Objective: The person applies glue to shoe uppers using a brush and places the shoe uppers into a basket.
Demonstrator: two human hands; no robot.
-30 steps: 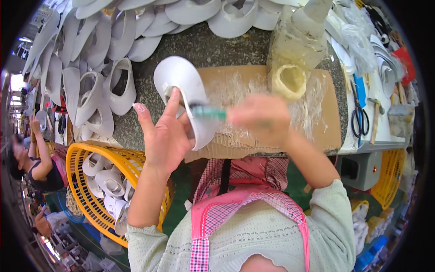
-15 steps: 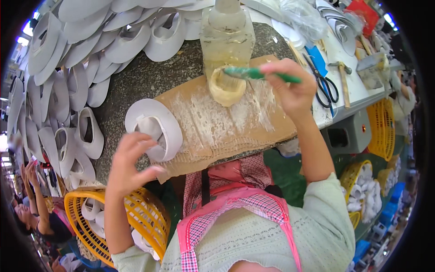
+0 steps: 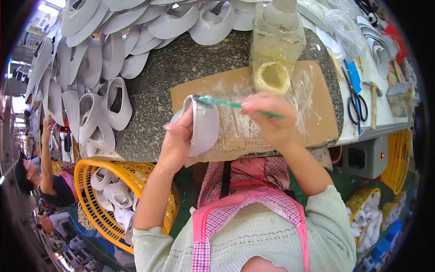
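My left hand (image 3: 176,143) grips a white shoe upper (image 3: 205,129), holding it tilted above the cardboard, with its fingers inside the opening. A green-handled brush (image 3: 226,104) is pinched in my right hand (image 3: 273,119). Its dark bristle end touches, or nearly touches, the upper's top rim. Behind my right hand, a glue bottle (image 3: 277,45) with a wide, crusted round mouth (image 3: 273,77) lies on a glue-smeared cardboard sheet (image 3: 317,97).
White shoe uppers (image 3: 118,102) are piled along the left and far side of the speckled tabletop (image 3: 152,86). A yellow basket (image 3: 129,170) with more uppers stands lower left. Scissors (image 3: 357,102) and a hammer (image 3: 374,104) lie at the right. Another person (image 3: 50,181) works at far left.
My left hand has taken hold of the upper and lifted it off the table. My right hand has brought the brush from the bottle's mouth leftward to the upper. The view has shifted too.
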